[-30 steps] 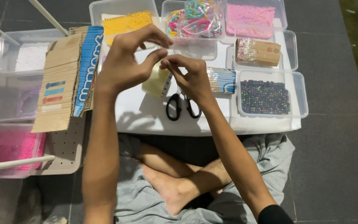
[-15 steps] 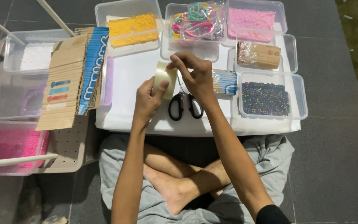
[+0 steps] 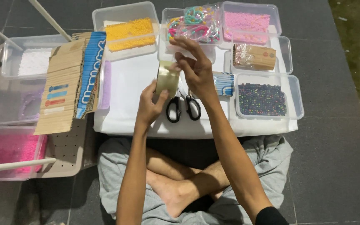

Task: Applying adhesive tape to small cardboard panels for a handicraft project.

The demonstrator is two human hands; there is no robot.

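Left hand (image 3: 150, 106) grips a tape roll (image 3: 167, 78) above the white board (image 3: 126, 89). Right hand (image 3: 196, 68) pinches the roll's top edge. Scissors (image 3: 183, 107) lie just below.

clear tape roll (image 3: 167, 78), upright, held above white board, perhaps half-used

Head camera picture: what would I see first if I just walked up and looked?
First, the two hands in the middle: the left hand holds a roll of clear tape while the right hand pinches at its top edge. Black scissors lie just below on the white board. Around it sit clear tubs of bright beads, yellow beads at the back and dark beads on the right.
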